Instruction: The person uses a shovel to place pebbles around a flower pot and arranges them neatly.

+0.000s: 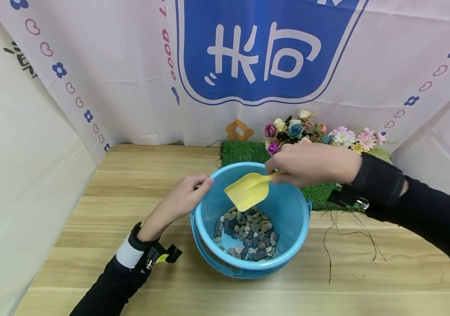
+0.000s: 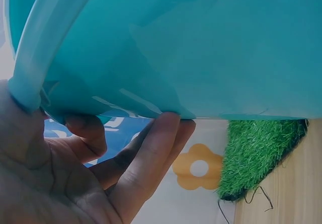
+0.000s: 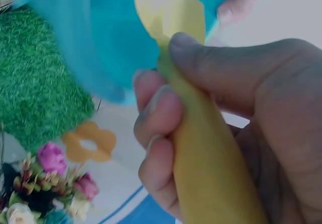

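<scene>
A light blue bucket (image 1: pixel 302 219) stands upright on the table, with grey, black and tan pebbles (image 1: pixel 250 232) on its bottom. My left hand (image 1: pixel 187 196) grips the rim on the left side; in the left wrist view its fingers (image 2: pixel 151 158) touch the bucket's outer wall (image 2: pixel 201 58). Above the bucket's opening, my right hand (image 1: pixel 308 164) holds a yellow toy shovel (image 1: pixel 248 189) by its handle. The blade slants down over the pebbles, apart from them, and no pebbles show on it. In the right wrist view, thumb and fingers wrap the shovel's thick handle (image 3: pixel 206 148).
Behind the bucket and to its right lies a green turf mat (image 1: pixel 244 151), topped by artificial flowers (image 1: pixel 296 129). Loose dark threads (image 1: pixel 329 250) lie on the wooden table (image 1: pixel 130 175) at right. A printed cloth (image 1: pixel 142 101) hangs along the back.
</scene>
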Motion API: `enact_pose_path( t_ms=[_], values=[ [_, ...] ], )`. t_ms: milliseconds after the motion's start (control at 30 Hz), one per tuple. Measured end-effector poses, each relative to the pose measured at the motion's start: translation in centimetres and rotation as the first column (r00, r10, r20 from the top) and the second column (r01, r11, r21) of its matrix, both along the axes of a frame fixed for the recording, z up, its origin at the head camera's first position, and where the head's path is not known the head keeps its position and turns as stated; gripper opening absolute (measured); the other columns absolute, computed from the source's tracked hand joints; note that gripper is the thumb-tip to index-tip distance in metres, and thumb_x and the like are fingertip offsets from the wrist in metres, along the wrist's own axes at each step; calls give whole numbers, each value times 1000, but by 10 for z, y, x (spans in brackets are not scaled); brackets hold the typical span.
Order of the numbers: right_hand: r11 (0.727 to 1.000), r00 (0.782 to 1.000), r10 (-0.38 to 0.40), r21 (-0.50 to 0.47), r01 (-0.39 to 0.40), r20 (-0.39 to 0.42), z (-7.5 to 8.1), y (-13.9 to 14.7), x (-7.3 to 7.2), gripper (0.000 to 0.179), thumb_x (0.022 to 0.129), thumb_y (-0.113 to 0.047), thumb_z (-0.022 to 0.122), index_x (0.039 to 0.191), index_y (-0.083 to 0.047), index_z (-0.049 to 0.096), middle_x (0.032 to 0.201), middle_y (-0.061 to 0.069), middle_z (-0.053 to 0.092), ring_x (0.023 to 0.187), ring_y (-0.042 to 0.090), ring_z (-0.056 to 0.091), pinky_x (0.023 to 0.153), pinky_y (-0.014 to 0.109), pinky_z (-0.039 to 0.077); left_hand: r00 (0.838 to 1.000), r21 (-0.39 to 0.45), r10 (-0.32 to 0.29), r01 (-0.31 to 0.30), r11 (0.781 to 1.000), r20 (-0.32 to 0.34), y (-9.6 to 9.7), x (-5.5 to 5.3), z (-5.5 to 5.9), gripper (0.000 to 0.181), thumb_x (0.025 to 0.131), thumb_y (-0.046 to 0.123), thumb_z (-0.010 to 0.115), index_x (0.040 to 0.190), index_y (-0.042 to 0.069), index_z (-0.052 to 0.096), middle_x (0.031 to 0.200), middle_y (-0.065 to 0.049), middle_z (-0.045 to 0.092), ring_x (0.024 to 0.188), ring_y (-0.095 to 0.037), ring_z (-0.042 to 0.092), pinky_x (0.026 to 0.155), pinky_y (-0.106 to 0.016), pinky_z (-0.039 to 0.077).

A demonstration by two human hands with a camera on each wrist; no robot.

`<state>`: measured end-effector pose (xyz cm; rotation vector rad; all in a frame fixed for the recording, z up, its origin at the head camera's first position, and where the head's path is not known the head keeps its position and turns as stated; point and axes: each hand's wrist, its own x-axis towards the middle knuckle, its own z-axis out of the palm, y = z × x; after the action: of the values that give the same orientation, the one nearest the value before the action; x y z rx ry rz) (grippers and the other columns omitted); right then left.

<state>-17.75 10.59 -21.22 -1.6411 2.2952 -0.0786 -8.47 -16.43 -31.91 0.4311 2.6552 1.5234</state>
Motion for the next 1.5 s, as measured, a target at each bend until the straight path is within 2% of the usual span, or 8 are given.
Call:
enact_pose_path(
  t_ms=[267, 400, 600, 800, 1133, 1367, 1433, 1500],
  values=[
    [989, 994, 19, 150, -2, -108, -12, -37, 10, 13, 87, -20, 65, 77, -16, 57, 62, -6, 44, 51, 8, 41, 45, 21, 37, 1000, -8, -2, 2, 1000, -5, -1, -1, -1, 32, 101, 28, 39, 84, 5, 55, 66, -7, 55, 65, -13, 64, 54, -27, 56],
    [974, 982, 57, 228, -15, -178, -18, -53, 14, 22, 84, -19, 68, 70, -17, 51, 62, -3, 40, 51, 11, 36, 46, 23, 31, 1000, -2, -10, 10, 1000, -1, -1, -2, -1, 32, 101, 27, 39, 82, 5, 54, 68, -8, 57, 65, -16, 65, 54, -28, 56],
    [953, 964, 80, 302, 1, -254, -25, -71, 16, 17, 85, -14, 66, 74, -15, 53, 63, -1, 41, 52, 13, 37, 47, 24, 33, 1000, 2, -26, 26, 1000, -2, -2, -2, -1, 33, 101, 28, 38, 86, 5, 57, 69, -7, 59, 64, -15, 64, 55, -28, 56],
    [938, 959, 98, 346, -1, -264, -34, -82, 16, 11, 84, -14, 68, 84, -14, 57, 68, -1, 47, 56, 13, 41, 49, 24, 38, 999, 8, -45, 45, 999, -3, -2, -2, -1, 33, 101, 27, 37, 89, 5, 58, 72, -6, 60, 65, -14, 64, 56, -28, 56],
    [942, 914, 178, 331, -52, -365, -47, -83, 21, 6, 90, -11, 58, 85, -14, 59, 69, 0, 50, 57, 13, 43, 45, 24, 39, 999, 12, -42, 42, 999, 6, -3, -2, -2, 34, 101, 28, 37, 89, 4, 58, 76, -8, 62, 65, -17, 64, 55, -29, 56],
    [934, 922, 190, 351, -64, -338, -50, -87, 24, 9, 92, -12, 56, 84, -15, 57, 70, -1, 50, 57, 12, 42, 48, 23, 39, 1000, 3, -29, 29, 1000, 5, -3, -1, -1, 34, 101, 29, 38, 85, 5, 57, 71, -7, 60, 65, -16, 64, 56, -29, 56],
    [933, 908, 205, 352, -69, -366, -50, -88, 27, 11, 93, -15, 55, 82, -16, 57, 70, -1, 50, 56, 12, 41, 47, 23, 39, 1000, -1, -27, 27, 1000, 0, -3, 0, -1, 35, 101, 29, 37, 82, 6, 55, 68, -7, 57, 65, -16, 64, 55, -28, 56],
    [935, 882, 227, 346, -79, -413, -48, -88, 32, 14, 93, -17, 56, 79, -17, 57, 68, -2, 49, 54, 11, 40, 46, 22, 39, 1000, 3, -30, 30, 1000, -1, -3, 0, -1, 35, 101, 30, 37, 82, 6, 54, 67, -6, 56, 65, -16, 64, 55, -29, 56]
  ],
)
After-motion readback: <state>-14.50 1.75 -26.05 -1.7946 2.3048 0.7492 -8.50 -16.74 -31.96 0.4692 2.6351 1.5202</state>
